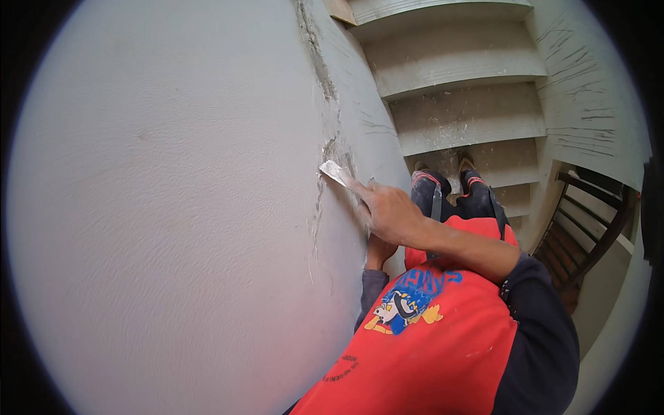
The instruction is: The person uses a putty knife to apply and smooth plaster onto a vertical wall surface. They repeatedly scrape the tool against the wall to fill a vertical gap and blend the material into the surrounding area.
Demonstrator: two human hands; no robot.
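Note:
My right hand (pixel 394 213) is closed around a putty knife (pixel 336 173), its index finger stretched along the tool. The flat blade, smeared with white, rests against the pale wall (pixel 173 207) at a rough crack (pixel 319 66). This crack runs down the wall from the top of the view, and broken grey plaster shows in it. Below the right hand, close to the wall, my left hand (pixel 379 250) shows only at the wrist. Its fingers are hidden behind the right hand, so what it holds cannot be seen.
Concrete stairs (pixel 463 111) with white specks lie to the right of the wall, and my feet stand on them. A dark metal railing (pixel 584 228) is at the far right. Dark streaks mark the opposite wall (pixel 581 90). A wooden piece (pixel 341 10) sits near the top.

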